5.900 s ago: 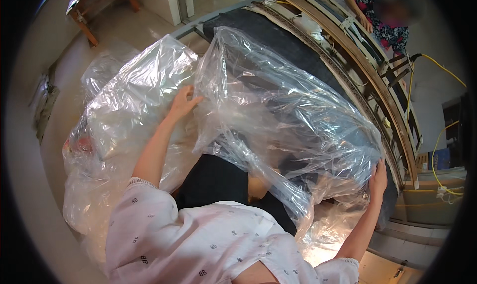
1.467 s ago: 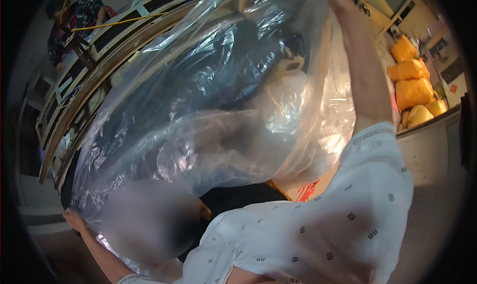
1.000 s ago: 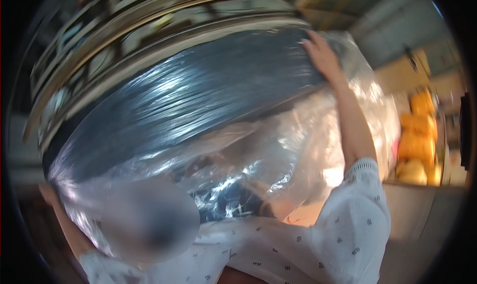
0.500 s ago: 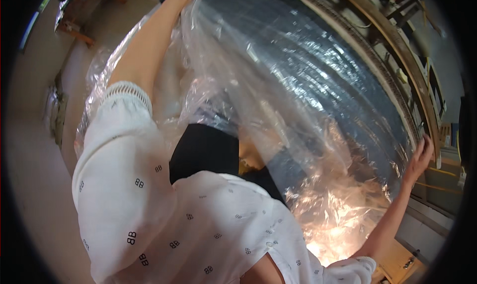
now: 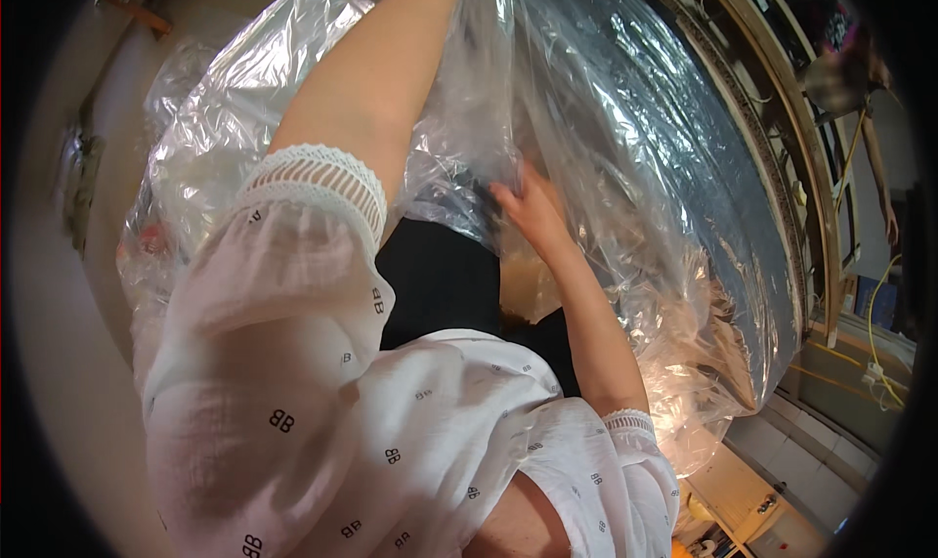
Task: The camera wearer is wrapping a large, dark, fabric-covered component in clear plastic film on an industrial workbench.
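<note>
A large clear plastic sheet [image 5: 586, 138] spreads from the upper middle toward the lower right, creased and shiny. Its loose part bunches in folds over and beside my legs. My right hand [image 5: 533, 211] is in front of my lap, thumb and fingers closed on a fold of the plastic sheet; the fingertips are partly veiled by the film. My left arm [image 5: 376, 99] reaches forward over the sheet and runs out through the top edge, so the left hand cannot be seen. Beneath the film on the right lies a dark, flat surface.
A long curved wooden frame [image 5: 791, 118] borders the sheet on the right. Beyond it is another person [image 5: 855, 74] with one arm hanging down. Yellow cords [image 5: 873, 333] hang at the right. A wooden cabinet [image 5: 733, 480] stands at lower right.
My right hand has left the wooden frame's edge and come inward to the plastic in front of my lap. The left hand has passed out of view at the top.
</note>
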Motion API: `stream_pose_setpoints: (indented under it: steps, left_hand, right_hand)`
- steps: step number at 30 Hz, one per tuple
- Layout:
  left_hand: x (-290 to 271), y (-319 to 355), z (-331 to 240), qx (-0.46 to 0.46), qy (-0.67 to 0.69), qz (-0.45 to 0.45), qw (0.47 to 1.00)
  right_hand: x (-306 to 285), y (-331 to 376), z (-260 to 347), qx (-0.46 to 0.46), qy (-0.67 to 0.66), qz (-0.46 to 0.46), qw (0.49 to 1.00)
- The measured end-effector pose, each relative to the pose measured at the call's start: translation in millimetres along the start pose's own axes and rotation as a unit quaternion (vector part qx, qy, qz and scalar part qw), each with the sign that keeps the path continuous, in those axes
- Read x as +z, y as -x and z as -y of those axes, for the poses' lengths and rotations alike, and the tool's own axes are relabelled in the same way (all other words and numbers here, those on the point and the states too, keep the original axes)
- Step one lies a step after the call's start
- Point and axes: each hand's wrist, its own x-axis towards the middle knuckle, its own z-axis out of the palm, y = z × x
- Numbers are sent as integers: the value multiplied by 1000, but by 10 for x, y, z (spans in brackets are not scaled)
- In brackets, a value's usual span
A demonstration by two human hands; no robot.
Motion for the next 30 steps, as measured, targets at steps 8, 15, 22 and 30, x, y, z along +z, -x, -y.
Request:
stream_pose_setpoints:
  steps: [8,15,22,30]
  left_hand:
    - [-268,123,-347,-61,152,42,986]
    - [103,45,-66,-21,33,72,997]
    - [-6,-44,310,37,9,35,999]
    - [95,-209,539,72,-62,42,995]
  right_hand:
    - [-1036,741,212,-82,-177,182,964]
    - [-1949,2143,-265,-44,-453,18,890]
    - [-4196,5777,-1919,-5,-306,-302,903]
    - [-2129,4277,-1238,122,-186,-530,818]
